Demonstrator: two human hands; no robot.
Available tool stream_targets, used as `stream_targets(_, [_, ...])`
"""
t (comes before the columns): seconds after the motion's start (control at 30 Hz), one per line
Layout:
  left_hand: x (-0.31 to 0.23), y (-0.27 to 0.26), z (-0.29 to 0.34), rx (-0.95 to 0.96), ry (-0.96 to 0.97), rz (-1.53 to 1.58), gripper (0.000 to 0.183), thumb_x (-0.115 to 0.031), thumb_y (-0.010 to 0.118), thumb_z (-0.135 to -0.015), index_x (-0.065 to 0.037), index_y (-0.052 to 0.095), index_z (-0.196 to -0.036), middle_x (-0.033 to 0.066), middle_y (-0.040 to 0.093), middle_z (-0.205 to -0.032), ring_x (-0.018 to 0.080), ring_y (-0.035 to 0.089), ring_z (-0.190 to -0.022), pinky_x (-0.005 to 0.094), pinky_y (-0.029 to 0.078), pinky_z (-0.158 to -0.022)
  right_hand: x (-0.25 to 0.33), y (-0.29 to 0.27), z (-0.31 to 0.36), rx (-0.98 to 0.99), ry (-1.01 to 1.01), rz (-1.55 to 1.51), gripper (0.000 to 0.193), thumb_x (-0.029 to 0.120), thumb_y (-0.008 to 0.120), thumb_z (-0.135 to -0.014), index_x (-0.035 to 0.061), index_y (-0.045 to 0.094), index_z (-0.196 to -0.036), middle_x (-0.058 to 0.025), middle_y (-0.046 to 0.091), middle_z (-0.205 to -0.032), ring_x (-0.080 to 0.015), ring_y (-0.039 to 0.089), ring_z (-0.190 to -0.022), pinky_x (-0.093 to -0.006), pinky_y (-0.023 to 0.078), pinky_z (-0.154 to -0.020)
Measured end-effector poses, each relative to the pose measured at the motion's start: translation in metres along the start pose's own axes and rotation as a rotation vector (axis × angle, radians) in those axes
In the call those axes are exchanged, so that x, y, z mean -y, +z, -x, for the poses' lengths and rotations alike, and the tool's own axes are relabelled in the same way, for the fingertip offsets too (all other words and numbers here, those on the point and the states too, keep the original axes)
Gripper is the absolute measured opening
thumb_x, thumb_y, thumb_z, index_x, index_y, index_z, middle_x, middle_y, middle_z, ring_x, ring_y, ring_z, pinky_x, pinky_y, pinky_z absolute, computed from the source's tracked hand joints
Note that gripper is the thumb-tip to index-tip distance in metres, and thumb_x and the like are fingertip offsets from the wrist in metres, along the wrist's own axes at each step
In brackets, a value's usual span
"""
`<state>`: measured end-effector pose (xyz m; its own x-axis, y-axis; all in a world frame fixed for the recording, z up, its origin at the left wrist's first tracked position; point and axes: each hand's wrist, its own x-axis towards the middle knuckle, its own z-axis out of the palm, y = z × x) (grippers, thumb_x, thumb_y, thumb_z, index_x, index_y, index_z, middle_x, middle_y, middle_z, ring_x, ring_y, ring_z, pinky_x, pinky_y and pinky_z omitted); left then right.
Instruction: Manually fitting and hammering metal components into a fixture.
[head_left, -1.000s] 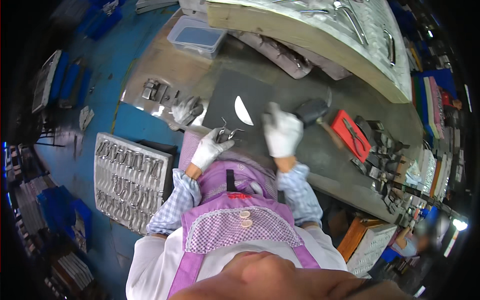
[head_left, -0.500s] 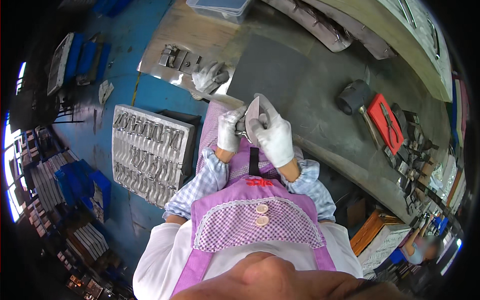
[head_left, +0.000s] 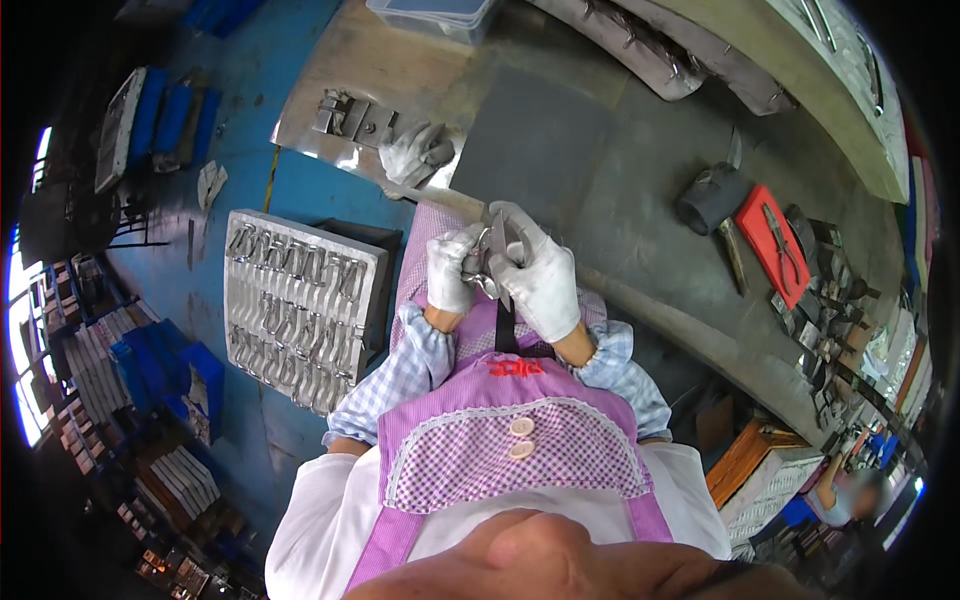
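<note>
In white work gloves, both hands meet over my lap, just off the near edge of the workbench. My left hand is closed round a small shiny metal part, which is mostly covered by the fingers. Between the thumb and fingers of my right hand is a thin grey flat piece, seen nearly edge-on against the metal part. Its exact kind is not clear. A grey tray with rows of curved shiny metal parts stands to the left of my lap.
On the workbench lie a dark mat, grey gloves, a metal fixture, a dark cylindrical object and pliers on a red tray. A clear plastic box stands at the far edge.
The flat piece has turned from showing its broad face to nearly edge-on. Both hands have shifted slightly left and down, and more of the metal part shows.
</note>
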<state>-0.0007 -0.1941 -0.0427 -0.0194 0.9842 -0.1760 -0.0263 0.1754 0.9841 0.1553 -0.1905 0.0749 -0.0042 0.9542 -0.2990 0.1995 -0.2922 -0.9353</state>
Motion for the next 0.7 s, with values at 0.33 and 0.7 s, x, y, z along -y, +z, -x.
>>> stream_targets(0.33, [-0.064,0.024,-0.057,0.201,-0.32,0.015,0.04,-0.039,0.068,-0.091,-0.002,0.067,-0.107,0.0013,0.067,-0.078,0.0067,0.057,-0.061,0.0248,0.044,-0.054,-0.065,-0.077,-0.049,-0.446,-0.27,0.833,0.055,0.004,0.058,-0.079,0.0081,0.054,-0.133,-0.0144,0.069,-0.095,-0.0352,0.065,-0.091,-0.0451,0.051,-0.086])
stream_targets(0.7, [-0.114,0.012,-0.048,0.255,-0.309,-0.176,0.042,-0.035,0.061,-0.094,0.004,0.061,-0.109,0.0098,0.067,-0.086,0.0129,0.063,-0.087,0.0274,0.049,-0.078,-0.103,-0.222,-0.029,-0.733,0.313,0.952,0.035,0.024,0.073,-0.08,0.0017,0.068,-0.107,-0.0142,0.068,-0.077,-0.0311,0.067,-0.073,-0.0419,0.053,-0.072])
